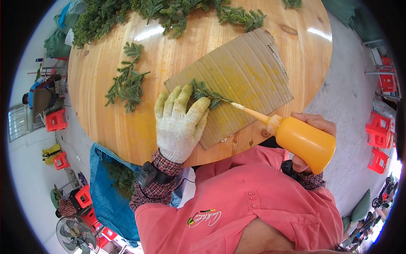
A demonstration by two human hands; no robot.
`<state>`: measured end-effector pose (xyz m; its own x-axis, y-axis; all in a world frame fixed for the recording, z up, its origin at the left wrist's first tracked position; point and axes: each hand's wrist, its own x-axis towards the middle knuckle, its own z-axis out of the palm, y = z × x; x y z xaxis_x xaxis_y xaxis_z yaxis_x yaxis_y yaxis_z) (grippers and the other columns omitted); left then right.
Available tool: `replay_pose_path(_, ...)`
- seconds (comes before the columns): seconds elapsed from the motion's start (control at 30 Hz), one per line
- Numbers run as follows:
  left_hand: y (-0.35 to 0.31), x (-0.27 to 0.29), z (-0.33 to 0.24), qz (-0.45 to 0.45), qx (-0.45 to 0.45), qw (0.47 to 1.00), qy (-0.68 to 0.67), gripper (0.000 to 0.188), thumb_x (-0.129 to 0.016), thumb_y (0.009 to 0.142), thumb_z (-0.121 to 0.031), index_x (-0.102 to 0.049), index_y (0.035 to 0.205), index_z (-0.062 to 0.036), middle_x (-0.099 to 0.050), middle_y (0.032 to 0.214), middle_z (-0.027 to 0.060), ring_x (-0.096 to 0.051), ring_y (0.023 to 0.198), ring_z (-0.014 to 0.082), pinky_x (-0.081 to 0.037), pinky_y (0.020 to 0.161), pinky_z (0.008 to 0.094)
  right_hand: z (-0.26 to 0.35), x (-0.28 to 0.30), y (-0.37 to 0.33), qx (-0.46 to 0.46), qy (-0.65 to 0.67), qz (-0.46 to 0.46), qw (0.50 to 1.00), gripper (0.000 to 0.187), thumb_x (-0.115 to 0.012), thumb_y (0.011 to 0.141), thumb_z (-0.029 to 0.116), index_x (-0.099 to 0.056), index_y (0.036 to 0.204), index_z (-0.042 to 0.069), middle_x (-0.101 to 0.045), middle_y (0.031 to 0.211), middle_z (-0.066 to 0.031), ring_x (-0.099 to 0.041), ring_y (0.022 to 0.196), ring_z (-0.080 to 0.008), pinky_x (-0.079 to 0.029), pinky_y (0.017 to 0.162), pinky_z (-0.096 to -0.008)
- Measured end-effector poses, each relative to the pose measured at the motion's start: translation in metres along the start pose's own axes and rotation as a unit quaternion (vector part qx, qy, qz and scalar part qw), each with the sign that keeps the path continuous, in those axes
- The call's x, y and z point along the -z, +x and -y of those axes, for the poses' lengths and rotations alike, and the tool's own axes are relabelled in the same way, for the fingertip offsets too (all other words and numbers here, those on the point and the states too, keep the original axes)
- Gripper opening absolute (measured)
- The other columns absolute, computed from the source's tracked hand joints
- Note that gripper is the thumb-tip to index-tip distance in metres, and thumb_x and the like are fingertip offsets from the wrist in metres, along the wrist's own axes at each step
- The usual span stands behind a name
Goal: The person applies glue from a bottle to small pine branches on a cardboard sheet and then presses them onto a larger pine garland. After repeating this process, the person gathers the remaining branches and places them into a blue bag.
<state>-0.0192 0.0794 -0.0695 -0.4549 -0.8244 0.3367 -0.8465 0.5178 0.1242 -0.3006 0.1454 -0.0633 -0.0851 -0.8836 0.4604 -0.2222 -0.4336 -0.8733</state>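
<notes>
My left hand (178, 125), in a white knitted glove with yellow-stained fingertips, holds a small evergreen sprig (207, 94) between thumb and fingers. The sprig lies over a worn, yellow-stained piece of corrugated cardboard (249, 63). Wrapped around a yellow-orange squeeze bottle (305, 142) is my bare right hand (319, 122); most of its fingers are hidden behind the bottle. The bottle is tilted, its long nozzle pointing left, with the tip at or very near the sprig's right end. A branched evergreen sprig (129, 80) lies left of the gloved hand.
More evergreen branches (101, 19) are heaped along the far edge of the round wooden table (144, 144). At lower left hangs a blue tarp bag (105, 190) with greenery inside. Red stools (378, 129) stand on the floor at both sides, and a fan (76, 233) at lower left.
</notes>
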Motion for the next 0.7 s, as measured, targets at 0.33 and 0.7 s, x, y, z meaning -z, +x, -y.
replay_pose_path(0.33,0.008,0.000,-0.005,-0.018,0.015,0.999,-0.041,0.027,-0.075,0.078,-0.015,-0.065,0.104,-0.0156,-0.062,0.116,0.0097,-0.058,0.114,0.0308,-0.038,0.104,0.0506,-0.004,0.017,-0.003,0.005,-0.047,-0.027,0.999,0.071,-0.072,0.084,0.057,-0.046,0.118,0.000,-0.064,0.106,-0.0222,-0.065,0.095,-0.0276,-0.053,0.086,-0.0380)
replay_pose_path(0.7,0.019,0.035,0.018,-0.132,0.016,0.990,0.039,0.024,-0.075,0.075,-0.015,-0.063,0.096,-0.0138,-0.063,0.104,0.0053,-0.061,0.104,0.0255,-0.039,0.102,0.0476,-0.013,0.036,-0.008,-0.074,0.036,-0.134,0.988,0.087,-0.069,0.079,0.066,-0.046,0.126,-0.003,-0.056,0.118,-0.0176,-0.067,0.084,-0.0273,-0.057,0.063,-0.0340)
